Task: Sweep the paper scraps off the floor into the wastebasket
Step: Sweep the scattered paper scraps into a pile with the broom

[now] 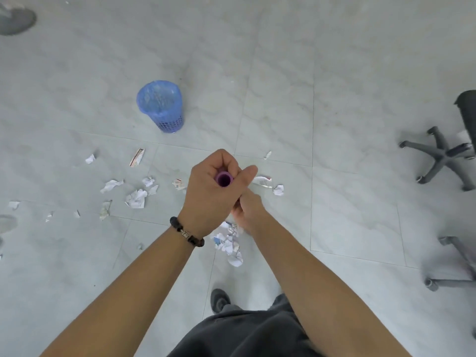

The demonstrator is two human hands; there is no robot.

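My left hand (pixel 211 191) is wrapped around the top of a purple broom handle (pixel 224 179), whose hollow end faces the camera. My right hand (pixel 248 211) grips the same handle lower down, mostly hidden behind the left hand. The broom's head is out of sight below my hands. A small heap of crumpled paper scraps (pixel 230 244) lies on the floor just beneath my hands. More scraps (pixel 136 198) are scattered to the left, and a few (pixel 268 182) to the right. The blue mesh wastebasket (pixel 162 106), lined with a blue bag, stands upright farther ahead on the left.
The floor is pale grey tile (pixel 334 86). Office chair bases with castors stand at the right (pixel 443 155) and lower right (pixel 453 276). My dark shoe (pixel 219 300) and dark trousers show at the bottom. A grey round shape (pixel 15 20) sits at the top left.
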